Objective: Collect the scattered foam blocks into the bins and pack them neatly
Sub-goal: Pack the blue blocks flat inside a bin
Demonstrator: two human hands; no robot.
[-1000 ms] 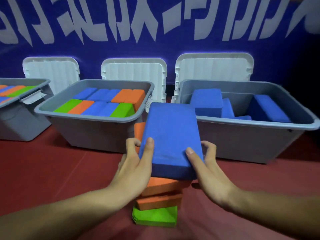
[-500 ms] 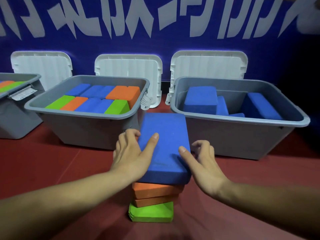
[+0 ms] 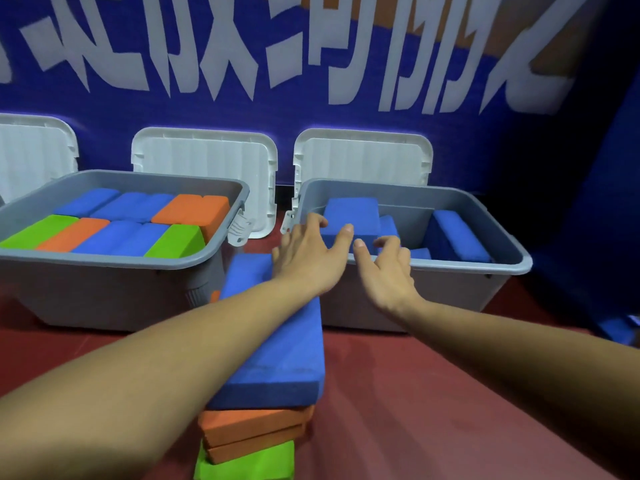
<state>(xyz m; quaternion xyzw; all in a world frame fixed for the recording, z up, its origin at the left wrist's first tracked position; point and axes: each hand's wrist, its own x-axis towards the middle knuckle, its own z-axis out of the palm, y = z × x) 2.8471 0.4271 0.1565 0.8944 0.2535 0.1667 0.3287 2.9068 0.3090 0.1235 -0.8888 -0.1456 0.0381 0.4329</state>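
Observation:
A stack of foam blocks stands on the red floor in front of me: a blue block [image 3: 284, 355] on top, two orange blocks [image 3: 252, 427] under it and a green block [image 3: 242, 462] at the bottom. My left hand [image 3: 308, 254] and my right hand [image 3: 384, 268] reach forward over the near rim of the right grey bin [image 3: 512, 265], fingers spread and holding nothing. Several blue blocks [image 3: 349, 216] lie loosely inside that bin. My left forearm crosses over the blue block on the stack.
The left grey bin [image 3: 104, 261] holds tightly packed blue, orange and green blocks. White lids [image 3: 204, 168] lean against the blue wall behind the bins. Another blue object [image 3: 620, 327] lies at the right edge of the floor.
Both hands let go of the blue block, which now lies on the stack, and moved forward to the right bin. The view came closer to the bins.

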